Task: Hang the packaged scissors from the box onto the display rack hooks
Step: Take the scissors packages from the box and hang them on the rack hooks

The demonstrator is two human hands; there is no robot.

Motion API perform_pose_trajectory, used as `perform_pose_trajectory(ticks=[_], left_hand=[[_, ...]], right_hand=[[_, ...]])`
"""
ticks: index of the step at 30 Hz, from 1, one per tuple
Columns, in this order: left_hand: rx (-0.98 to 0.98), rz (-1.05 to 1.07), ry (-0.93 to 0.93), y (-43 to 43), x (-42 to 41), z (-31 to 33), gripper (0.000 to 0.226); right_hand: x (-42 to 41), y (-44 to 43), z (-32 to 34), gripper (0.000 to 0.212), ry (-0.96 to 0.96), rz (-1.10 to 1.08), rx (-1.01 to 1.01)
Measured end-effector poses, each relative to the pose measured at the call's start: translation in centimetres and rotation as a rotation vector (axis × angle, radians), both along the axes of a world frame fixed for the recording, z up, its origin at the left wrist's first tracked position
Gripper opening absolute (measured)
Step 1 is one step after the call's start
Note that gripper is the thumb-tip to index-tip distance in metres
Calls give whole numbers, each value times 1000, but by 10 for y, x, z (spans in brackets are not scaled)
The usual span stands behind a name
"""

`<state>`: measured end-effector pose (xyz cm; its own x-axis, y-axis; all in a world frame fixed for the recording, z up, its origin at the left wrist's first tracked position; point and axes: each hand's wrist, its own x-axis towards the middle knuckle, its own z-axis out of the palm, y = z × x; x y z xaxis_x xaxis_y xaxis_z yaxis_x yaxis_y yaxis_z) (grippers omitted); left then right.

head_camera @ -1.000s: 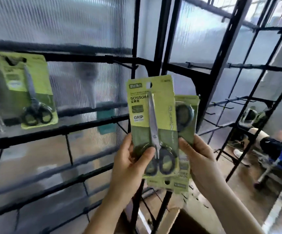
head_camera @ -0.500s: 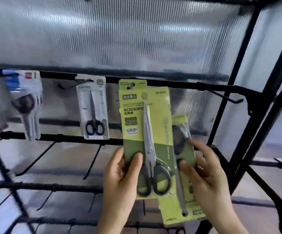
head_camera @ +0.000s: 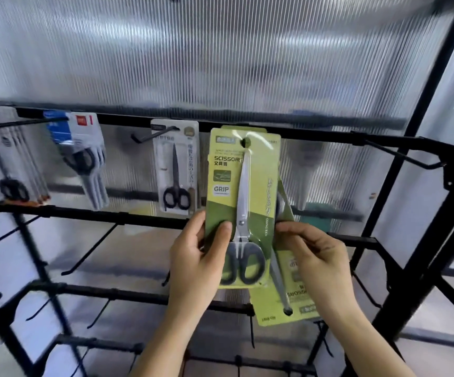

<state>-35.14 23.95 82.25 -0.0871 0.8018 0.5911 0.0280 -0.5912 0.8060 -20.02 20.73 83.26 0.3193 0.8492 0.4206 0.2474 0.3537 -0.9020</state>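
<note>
Head view, facing a black display rack [head_camera: 329, 136] backed by a ribbed translucent panel [head_camera: 220, 50]. Left hand [head_camera: 193, 257] gripping the front green scissors pack [head_camera: 260, 186] by its lower left edge, thumb pressed on the printed face beside the blades, fingers out of sight behind the card. Pack held upright against the rack's top bar, black handles down, round hang hole [head_camera: 245, 142] raised level with that bar; impossible to tell whether a hook passes through it. Sliver of another green card [head_camera: 247, 127] showing just above the pack's top edge, close against the bar. Right hand [head_camera: 315, 257] curled, thumb tip at the front pack's right edge, fingers closed over a second green pack [head_camera: 296, 303] held behind the first. Second pack tilted and upside down, lettering inverted, hang hole at the bottom, largely hidden by the front pack and the hand. Hanging from the same bar to the left: a white scissors pack [head_camera: 175, 170] just beside the green one, with a black hook [head_camera: 155, 134] jutting out from its top; then a blue-and-white pack [head_camera: 82, 156]; then a pale pack [head_camera: 8, 164] at the frame's edge, both blurred. Bare hook [head_camera: 399, 156] well apart to the right. Lower bars carrying more black hooks [head_camera: 90, 248].
</note>
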Motion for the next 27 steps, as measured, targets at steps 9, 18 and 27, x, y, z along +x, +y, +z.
perform_pose_trajectory(ticks=[9, 18, 27], left_hand=[[-4, -9, 24, 16, -5, -4, 8], [-147, 1, 51, 58, 14, 8, 22], [-203, 383, 178, 132, 39, 7, 53]], right_hand=[[-1, 13, -4, 26, -81, -17, -15], [26, 21, -19, 21, -38, -149, -158], [47, 24, -19, 24, -94, -180, -181]])
